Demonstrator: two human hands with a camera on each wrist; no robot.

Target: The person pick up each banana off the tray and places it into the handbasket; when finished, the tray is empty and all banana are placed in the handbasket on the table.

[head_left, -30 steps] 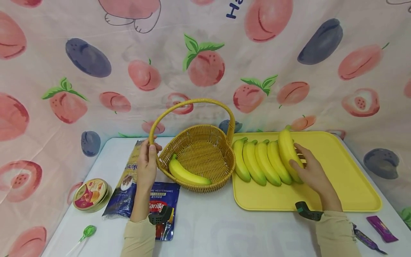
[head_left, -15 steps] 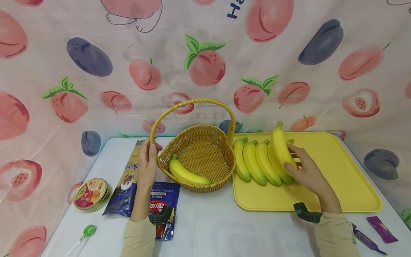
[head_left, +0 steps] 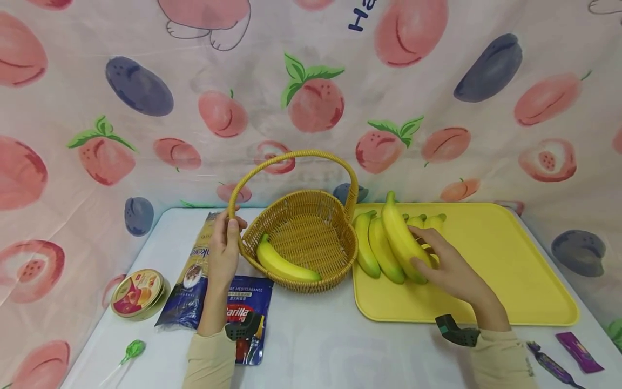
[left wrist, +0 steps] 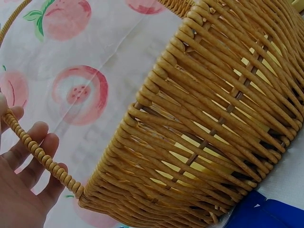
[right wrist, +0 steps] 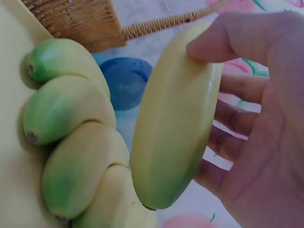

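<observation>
My left hand (head_left: 224, 251) holds the side of the handle (head_left: 296, 154) of a yellow wicker basket (head_left: 318, 237); the left wrist view shows its fingers curled round the handle (left wrist: 40, 156). One banana (head_left: 285, 265) lies low in the basket. My right hand (head_left: 452, 270) grips another banana (head_left: 400, 235) by its side, thumb on the near face and fingers behind, raised with its stem up. Under and beside it, several bananas lie in a row on the yellow tray (head_left: 510, 265), partly hidden. In the right wrist view, the held banana (right wrist: 173, 128) is apart from the green-tipped row (right wrist: 71, 109).
Left of the basket lie a long dark-blue and gold packet (head_left: 187, 286), a blue Barilla pouch (head_left: 252, 313), a round tin (head_left: 138, 294) and a green lollipop (head_left: 133, 350). Two purple-wrapped sweets, one a flat bar (head_left: 579, 352), lie front right. A fruit-print cloth (head_left: 272, 70) hangs behind.
My right hand has lifted the rightmost banana off the row and carried it left across the other bananas, towards the basket. My left hand stays on the handle.
</observation>
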